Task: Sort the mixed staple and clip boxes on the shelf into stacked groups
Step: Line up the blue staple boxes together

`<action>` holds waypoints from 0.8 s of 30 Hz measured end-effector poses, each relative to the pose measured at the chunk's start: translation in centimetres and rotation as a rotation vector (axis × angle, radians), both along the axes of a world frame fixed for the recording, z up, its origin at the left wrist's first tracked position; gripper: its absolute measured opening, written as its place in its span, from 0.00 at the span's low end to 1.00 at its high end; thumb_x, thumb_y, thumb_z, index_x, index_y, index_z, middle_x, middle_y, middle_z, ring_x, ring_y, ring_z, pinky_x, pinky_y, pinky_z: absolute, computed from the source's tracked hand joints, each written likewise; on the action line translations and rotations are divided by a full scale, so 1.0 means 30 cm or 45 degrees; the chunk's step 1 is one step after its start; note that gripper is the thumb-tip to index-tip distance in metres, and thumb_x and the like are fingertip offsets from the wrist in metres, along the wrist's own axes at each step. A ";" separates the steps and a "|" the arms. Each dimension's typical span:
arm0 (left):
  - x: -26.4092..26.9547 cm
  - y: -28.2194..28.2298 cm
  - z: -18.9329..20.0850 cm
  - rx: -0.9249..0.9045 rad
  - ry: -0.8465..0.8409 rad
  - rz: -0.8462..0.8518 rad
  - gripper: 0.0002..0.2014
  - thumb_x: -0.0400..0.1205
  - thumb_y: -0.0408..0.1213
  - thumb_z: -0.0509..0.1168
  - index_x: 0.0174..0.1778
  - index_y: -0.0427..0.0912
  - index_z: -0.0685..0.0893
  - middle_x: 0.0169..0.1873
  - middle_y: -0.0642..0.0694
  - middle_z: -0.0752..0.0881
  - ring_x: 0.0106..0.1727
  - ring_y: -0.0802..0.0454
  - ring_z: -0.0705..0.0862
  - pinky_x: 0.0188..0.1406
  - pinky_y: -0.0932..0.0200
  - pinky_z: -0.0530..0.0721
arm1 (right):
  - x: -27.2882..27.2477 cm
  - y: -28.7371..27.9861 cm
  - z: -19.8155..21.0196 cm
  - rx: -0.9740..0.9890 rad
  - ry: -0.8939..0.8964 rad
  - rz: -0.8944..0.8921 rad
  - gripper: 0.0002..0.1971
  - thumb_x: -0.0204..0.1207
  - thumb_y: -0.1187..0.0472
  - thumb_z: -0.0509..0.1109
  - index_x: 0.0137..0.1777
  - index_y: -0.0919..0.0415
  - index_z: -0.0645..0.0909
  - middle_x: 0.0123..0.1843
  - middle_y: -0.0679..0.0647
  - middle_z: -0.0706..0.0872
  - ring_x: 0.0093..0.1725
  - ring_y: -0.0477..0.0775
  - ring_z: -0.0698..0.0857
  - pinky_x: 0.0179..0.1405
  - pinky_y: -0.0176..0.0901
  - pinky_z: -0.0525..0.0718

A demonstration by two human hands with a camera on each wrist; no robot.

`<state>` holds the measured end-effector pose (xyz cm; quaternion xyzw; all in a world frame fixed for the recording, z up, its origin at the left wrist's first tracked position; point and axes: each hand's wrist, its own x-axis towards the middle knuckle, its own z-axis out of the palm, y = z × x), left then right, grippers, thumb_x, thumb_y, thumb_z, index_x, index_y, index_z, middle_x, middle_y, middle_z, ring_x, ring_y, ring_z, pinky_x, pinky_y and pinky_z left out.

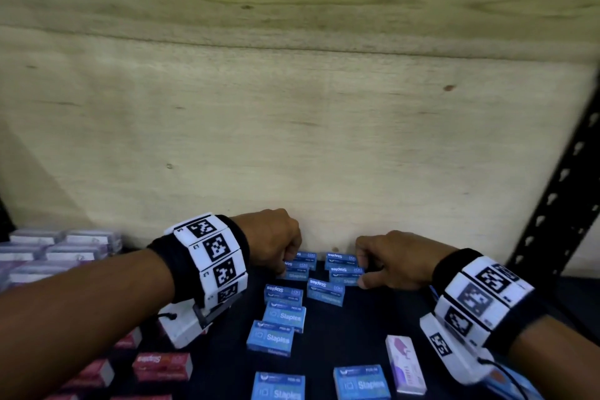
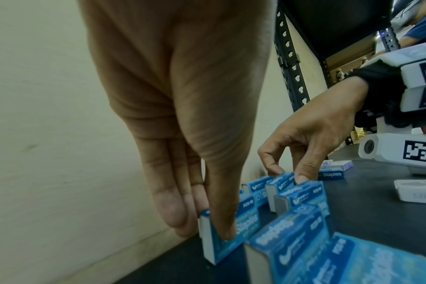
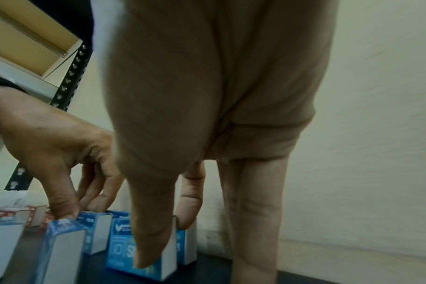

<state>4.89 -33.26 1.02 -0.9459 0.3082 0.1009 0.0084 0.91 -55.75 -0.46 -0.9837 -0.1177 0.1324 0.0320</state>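
Note:
Several blue staple boxes (image 1: 284,315) stand in loose rows on the dark shelf (image 1: 373,328). At the back, near the wall, my left hand (image 1: 285,265) pinches one blue box (image 1: 297,273) between thumb and fingers; the left wrist view shows that hand (image 2: 202,226) on the box's top edge (image 2: 246,222). My right hand (image 1: 362,273) pinches another blue box (image 1: 345,274) just to the right. In the right wrist view its thumb and index finger (image 3: 187,221) straddle that box (image 3: 121,247). Both boxes stand on the shelf.
Red staple boxes (image 1: 162,364) lie at the front left and pale purple boxes (image 1: 48,250) are stacked at the back left. A white and purple box (image 1: 406,364) lies at the front right. A plywood wall (image 1: 292,123) closes the back; a black perforated upright (image 1: 558,198) stands right.

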 end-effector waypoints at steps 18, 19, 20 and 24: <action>-0.120 0.063 0.053 0.177 0.212 -0.001 0.17 0.80 0.54 0.69 0.61 0.51 0.84 0.53 0.55 0.87 0.49 0.56 0.83 0.48 0.60 0.79 | -0.063 0.030 0.030 0.150 0.041 -0.103 0.12 0.79 0.44 0.66 0.47 0.43 0.64 0.52 0.47 0.72 0.44 0.46 0.77 0.40 0.40 0.74; -0.124 0.066 0.051 0.192 0.198 0.005 0.17 0.80 0.53 0.70 0.61 0.50 0.83 0.53 0.55 0.86 0.49 0.55 0.82 0.48 0.60 0.78 | -0.075 0.036 0.035 0.168 0.060 -0.109 0.11 0.79 0.43 0.66 0.48 0.43 0.65 0.53 0.47 0.71 0.46 0.46 0.77 0.44 0.42 0.76; -0.126 0.068 0.049 0.202 0.184 0.012 0.16 0.81 0.52 0.70 0.61 0.50 0.83 0.52 0.54 0.86 0.48 0.55 0.82 0.47 0.60 0.77 | -0.085 0.042 0.037 0.179 0.077 -0.114 0.12 0.79 0.42 0.66 0.49 0.43 0.65 0.55 0.48 0.70 0.47 0.48 0.78 0.49 0.44 0.78; -0.139 0.067 0.041 0.255 0.182 0.044 0.14 0.83 0.50 0.67 0.61 0.49 0.81 0.46 0.55 0.81 0.47 0.54 0.80 0.45 0.59 0.75 | -0.122 0.071 0.025 0.103 0.099 -0.060 0.17 0.77 0.33 0.65 0.53 0.42 0.68 0.60 0.50 0.67 0.51 0.51 0.81 0.59 0.50 0.82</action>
